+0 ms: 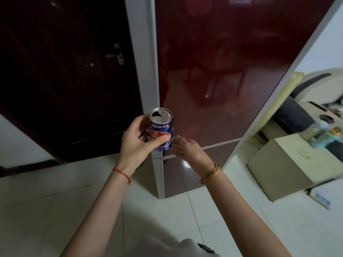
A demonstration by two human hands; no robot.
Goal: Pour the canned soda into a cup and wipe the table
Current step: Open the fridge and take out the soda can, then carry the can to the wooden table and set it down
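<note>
Left hand [136, 140] grips blue aluminium soda can [161, 129], upright, already opened, held in air before dark red glossy fridge door [222, 71]. Right hand [187, 148] flat, fingers straight, just beside can's base, holding nothing. White tiled floor [55, 197] below.

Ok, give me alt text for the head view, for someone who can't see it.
A left hand grips an upright, opened blue soda can in front of a dark red glossy panel, while the right hand reaches open beside it. No cup is in view.
</note>
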